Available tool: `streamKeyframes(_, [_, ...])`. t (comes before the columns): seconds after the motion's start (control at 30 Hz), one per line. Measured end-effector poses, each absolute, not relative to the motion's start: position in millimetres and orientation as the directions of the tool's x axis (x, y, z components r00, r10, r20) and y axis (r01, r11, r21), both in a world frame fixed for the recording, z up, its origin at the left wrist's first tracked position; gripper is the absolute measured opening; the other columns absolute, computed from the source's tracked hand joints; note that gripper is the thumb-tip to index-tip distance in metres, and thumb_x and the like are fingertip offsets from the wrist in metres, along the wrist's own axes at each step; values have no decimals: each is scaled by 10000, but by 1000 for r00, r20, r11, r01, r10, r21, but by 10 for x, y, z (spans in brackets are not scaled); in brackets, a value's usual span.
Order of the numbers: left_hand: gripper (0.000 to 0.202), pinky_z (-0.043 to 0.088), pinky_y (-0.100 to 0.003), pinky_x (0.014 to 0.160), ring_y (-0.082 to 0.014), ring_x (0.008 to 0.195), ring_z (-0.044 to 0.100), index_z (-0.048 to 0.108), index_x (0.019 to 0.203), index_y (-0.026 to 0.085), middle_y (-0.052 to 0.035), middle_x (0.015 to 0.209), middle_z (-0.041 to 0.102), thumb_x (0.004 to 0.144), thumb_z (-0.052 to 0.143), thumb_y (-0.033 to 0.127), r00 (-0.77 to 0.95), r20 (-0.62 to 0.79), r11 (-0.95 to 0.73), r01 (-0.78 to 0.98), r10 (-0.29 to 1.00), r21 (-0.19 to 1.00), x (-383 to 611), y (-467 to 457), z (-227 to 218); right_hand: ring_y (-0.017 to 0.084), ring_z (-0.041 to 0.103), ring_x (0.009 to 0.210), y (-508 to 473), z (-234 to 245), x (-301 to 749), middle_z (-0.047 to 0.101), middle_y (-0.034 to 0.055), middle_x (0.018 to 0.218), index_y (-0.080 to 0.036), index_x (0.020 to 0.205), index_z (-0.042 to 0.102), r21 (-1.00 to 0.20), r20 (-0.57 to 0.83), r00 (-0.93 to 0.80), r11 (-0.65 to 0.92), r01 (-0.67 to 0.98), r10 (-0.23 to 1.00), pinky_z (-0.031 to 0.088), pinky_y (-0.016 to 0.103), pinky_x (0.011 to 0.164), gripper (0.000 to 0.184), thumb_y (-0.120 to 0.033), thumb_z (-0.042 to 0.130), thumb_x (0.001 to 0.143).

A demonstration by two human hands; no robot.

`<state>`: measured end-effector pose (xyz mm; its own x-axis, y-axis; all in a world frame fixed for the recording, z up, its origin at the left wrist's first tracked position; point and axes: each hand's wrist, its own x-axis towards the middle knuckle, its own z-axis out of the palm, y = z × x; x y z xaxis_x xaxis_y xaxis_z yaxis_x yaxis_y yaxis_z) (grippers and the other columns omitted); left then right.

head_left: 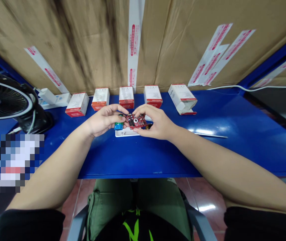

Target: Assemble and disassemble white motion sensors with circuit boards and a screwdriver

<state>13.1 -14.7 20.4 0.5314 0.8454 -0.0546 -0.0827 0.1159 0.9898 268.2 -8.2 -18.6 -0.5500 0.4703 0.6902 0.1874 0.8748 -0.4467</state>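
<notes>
A seated person works with two bare hands at a blue metal table [158, 160], pinching one red circuit board [135, 121] in a narrow grip between the right hand [155, 122]'s thumb and fingers. The left hand [105, 120] closes just as narrowly around one small blue block [118, 125], which sits just beside the board, and its fingertips [122, 108] reach the board's near corner. Directly under the board, partly hidden by both hands, lies one flat white tray [125, 133]. Beyond the board stand five white-and-red boxes [126, 97] in a row along the table's far side; the rightmost lies tilted with its flap open. Right of the board, near the hands, lies one thin metal rod [210, 135]. The table's front edge runs well toward the person from the board, and both forearms cross it. Left of the board stand one black desk fan [3, 100] and one white power strip [55, 100], both well apart from the hands. Tall cardboard cartons [82, 43] sealed with red-printed tape [134, 43] wall off the far side. A blurred patch hides the lower left.
</notes>
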Motion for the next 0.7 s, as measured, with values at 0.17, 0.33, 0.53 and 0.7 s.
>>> streamKeyframes(0.17, [233,650,-252,755,-160,755,801,743,966,168,-15,780,799,797,900,135,536,-46,125,-111,843,986,136,-144,190,242,758,995,-92,-175,2681,779,59,1093,-261,1108,628,-445,703,-538,878,178,465,620,421,905,286,-351,820,916])
streamKeyframes(0.33, [216,653,-244,750,-158,750,799,741,936,170,-10,771,790,802,910,154,525,-52,150,-146,849,978,152,-149,180,217,758,955,-98,-181,2679,772,60,1072,-243,1107,630,-484,713,-514,865,131,477,623,382,868,305,-326,847,909])
streamKeyframes(0.53, [221,640,-213,686,-137,685,780,728,877,167,-24,777,809,798,935,164,518,-109,226,-169,848,959,183,-178,225,198,747,983,-64,-250,2678,749,53,1085,-238,1147,607,-724,589,-526,689,-6,614,625,391,922,362,-467,815,958])
streamKeyframes(0.7, [216,670,-234,720,-142,688,782,741,880,157,-34,787,812,811,944,182,536,-120,256,-186,835,949,194,-175,229,205,771,1045,-50,-247,2693,759,67,1133,-237,1165,607,-786,548,-547,613,-80,633,630,385,955,376,-462,828,961])
